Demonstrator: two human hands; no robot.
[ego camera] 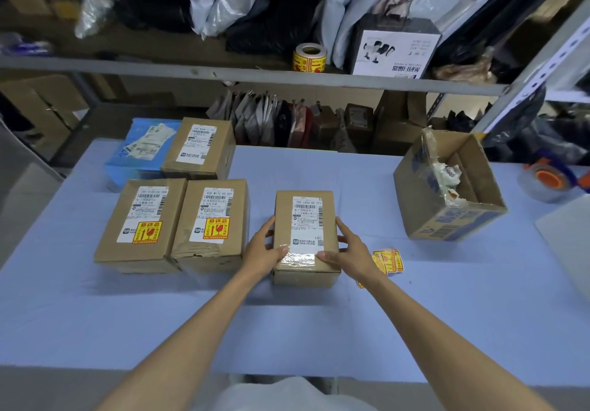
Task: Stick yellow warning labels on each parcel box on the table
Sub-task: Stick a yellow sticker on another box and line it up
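Stretching from one side of the view to the other, the table (287, 331) shows a broad band of bare blue cloth between its near edge and the row of boxes. More bare cloth shows between the middle parcel box (305, 219) and the open carton (424, 206), which stands at the right towards the far edge. A tape dispenser (552, 177) sits beyond the carton by the right edge.

On the left, the first labelled box (140, 225) and the second labelled box (212, 219) stand side by side, touching, each with a yellow sticker on top. Only a narrow gap separates the second one from the middle parcel box. Behind them a back box (199, 147) sits against a blue package (137, 155) at the far edge.

The middle parcel box lies flat with its long axis running away from the person. Its white shipping label faces up and its taped end is nearest.

The left hand (265, 248) grips its left side and the right hand (348, 248) its right side. Their fingers wrap the side walls and both thumbs are laid on the taped near end.

Loose yellow labels (388, 260) lie on the cloth just right of the right hand, partly hidden by the wrist. A label roll (309, 57) stands on the shelf (223, 74) beyond the table.
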